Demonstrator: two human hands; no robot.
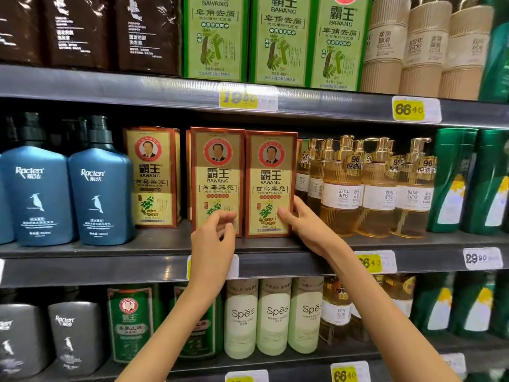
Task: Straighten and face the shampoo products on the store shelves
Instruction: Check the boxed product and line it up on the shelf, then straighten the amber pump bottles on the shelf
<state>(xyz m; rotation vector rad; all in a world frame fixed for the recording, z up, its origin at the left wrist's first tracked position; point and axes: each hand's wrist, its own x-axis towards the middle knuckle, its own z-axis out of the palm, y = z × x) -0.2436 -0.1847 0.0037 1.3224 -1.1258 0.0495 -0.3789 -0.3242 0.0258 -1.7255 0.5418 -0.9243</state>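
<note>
On the middle shelf point(165, 239), just right of two blue bottles point(100, 186), stands the left box point(154, 177), red and gold, set further back than its neighbours and turned a little so that one side panel shows. Next comes the middle box point(217, 172), upright at the shelf's front edge and facing square out, with a round portrait seal, black characters, "BAWANG" and a leaf drawing on cream. The left hand point(213, 241) reaches up to its lower front, fingers curled against the panel with the thumb near the bottom right corner; I cannot tell whether it pinches the box or only touches it. Touching that box's side is the right box point(271, 175), of the same design and also upright and facing out. The right hand point(303, 224) holds it low down, thumb on the front panel and fingers wrapped round its right edge. Beyond stand amber pump bottles point(341, 194), then green bottles point(451, 180).
</note>
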